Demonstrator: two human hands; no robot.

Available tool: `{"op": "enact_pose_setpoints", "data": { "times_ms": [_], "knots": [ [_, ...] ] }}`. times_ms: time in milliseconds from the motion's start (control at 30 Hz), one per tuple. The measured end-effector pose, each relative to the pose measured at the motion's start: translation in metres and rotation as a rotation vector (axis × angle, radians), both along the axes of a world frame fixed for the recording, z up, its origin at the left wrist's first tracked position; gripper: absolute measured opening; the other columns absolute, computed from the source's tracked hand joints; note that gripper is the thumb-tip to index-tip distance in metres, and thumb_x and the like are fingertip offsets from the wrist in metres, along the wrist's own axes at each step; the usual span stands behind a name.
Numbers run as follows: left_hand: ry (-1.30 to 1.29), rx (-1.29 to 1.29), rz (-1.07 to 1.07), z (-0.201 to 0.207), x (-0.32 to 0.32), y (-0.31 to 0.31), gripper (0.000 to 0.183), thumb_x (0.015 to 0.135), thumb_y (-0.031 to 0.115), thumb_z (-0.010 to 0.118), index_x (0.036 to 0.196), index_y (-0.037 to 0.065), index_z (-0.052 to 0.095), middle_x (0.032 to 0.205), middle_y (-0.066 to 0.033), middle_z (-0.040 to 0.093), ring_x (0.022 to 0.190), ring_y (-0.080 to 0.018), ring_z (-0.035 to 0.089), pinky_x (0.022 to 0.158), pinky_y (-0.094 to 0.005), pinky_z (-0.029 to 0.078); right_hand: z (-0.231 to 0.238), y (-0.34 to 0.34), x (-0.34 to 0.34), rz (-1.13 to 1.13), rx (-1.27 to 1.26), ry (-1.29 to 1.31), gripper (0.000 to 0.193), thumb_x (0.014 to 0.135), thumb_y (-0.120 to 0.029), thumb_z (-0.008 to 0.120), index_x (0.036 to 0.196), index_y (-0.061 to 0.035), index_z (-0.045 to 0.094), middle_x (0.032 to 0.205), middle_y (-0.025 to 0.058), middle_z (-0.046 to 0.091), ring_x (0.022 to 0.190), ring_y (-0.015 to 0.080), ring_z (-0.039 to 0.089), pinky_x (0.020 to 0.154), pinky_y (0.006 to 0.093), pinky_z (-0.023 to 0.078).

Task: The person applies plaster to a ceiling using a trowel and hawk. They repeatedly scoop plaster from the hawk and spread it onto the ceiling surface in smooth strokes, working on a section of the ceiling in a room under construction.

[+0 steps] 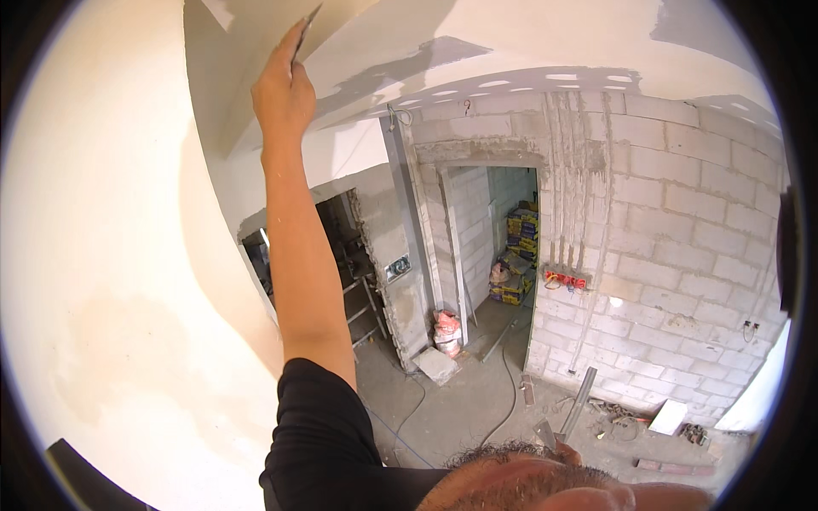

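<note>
In the head view, the bare left hand [285,95] is raised high on an outstretched arm, beside the smooth off-white wall [94,255] and up near the white ceiling with grey unfinished patches [562,34]. Its fingers [288,47] are clamped on a thin, dark, flat-bladed hand tool [309,24], which sits at the top of the picture, left of the middle. The tool's long axis slants up and to the right, its tip pointing away from the hand; the blade shows almost edge-on, and whether it touches the surface I cannot tell. The step in hand looks like smoothing or scraping filler overhead, and the next move would call for a steady grip and a low, even blade angle along the patch. Low down, a grey triangular blade [546,433] shows beside a brownish shape [569,454] that may be the right hand; whether its fingers are apart or closed, I cannot tell
</note>
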State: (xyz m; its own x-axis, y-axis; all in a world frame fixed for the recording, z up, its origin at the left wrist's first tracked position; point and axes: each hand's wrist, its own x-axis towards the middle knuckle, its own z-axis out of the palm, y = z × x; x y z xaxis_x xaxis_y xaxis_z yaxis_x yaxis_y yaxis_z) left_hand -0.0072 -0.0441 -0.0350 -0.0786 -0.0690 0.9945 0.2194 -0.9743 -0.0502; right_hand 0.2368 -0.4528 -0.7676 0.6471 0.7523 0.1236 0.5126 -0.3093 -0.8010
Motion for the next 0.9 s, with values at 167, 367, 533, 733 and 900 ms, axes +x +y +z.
{"op": "enact_pose_setpoints", "data": {
  "times_ms": [167, 367, 533, 733, 900],
  "knots": [
    [0.014, 0.139, 0.168, 0.064, -0.001, -0.013, 0.051, 0.098, 0.0, 0.041, 0.144, 0.016, 0.059, 0.141, -0.0185, 0.062, 0.131, -0.0357, 0.058, 0.111, -0.0405, 0.044, -0.009, 0.005, 0.004, -0.011, 0.047, -0.039, 0.053, 0.092, -0.017, 0.076, 0.143, -0.0145, 0.062, 0.116, 0.0074, 0.073, 0.102, 0.0149, 0.068, 0.086, 0.0304, 0.053],
    [0.017, 0.19, 0.13, 0.103, 0.005, -0.004, 0.052, 0.095, 0.0, 0.044, 0.143, 0.013, 0.059, 0.137, -0.0229, 0.062, 0.129, -0.0389, 0.058, 0.11, -0.0435, 0.045, 0.011, 0.007, -0.012, -0.071, 0.087, 0.135, 0.047, 0.088, -0.015, 0.07, 0.134, -0.0077, 0.065, 0.088, 0.0148, 0.071, 0.083, 0.0274, 0.071, 0.073, 0.0386, 0.054],
    [0.024, 0.172, 0.143, 0.116, 0.013, -0.003, 0.052, 0.096, 0.001, 0.045, 0.144, 0.015, 0.058, 0.136, -0.0233, 0.063, 0.129, -0.0395, 0.059, 0.11, -0.0441, 0.045, 0.008, 0.009, -0.009, -0.118, 0.049, 0.113, 0.053, 0.088, -0.025, 0.078, 0.139, -0.0171, 0.066, 0.098, 0.0042, 0.076, 0.085, 0.0121, 0.069, 0.074, 0.033, 0.055],
    [0.024, 0.159, 0.118, 0.112, 0.017, -0.018, 0.052, 0.097, 0.004, 0.043, 0.146, 0.016, 0.056, 0.139, -0.0217, 0.062, 0.132, -0.0377, 0.057, 0.111, -0.0429, 0.044, 0.002, 0.011, -0.01, -0.159, 0.014, 0.049, 0.056, 0.086, -0.029, 0.079, 0.14, -0.021, 0.065, 0.094, 0.0078, 0.077, 0.083, 0.013, 0.071, 0.071, 0.0338, 0.056],
    [0.057, 0.136, 0.087, 0.111, 0.021, -0.021, 0.054, 0.095, 0.009, 0.043, 0.147, 0.013, 0.056, 0.143, -0.0197, 0.06, 0.134, -0.037, 0.055, 0.114, -0.0401, 0.042, 0.001, 0.011, -0.014, -0.122, 0.108, -0.032, 0.046, 0.085, -0.009, 0.066, 0.131, -0.0068, 0.065, 0.085, 0.0233, 0.068, 0.083, 0.0393, 0.071, 0.074, 0.0452, 0.056]
  ]
}}
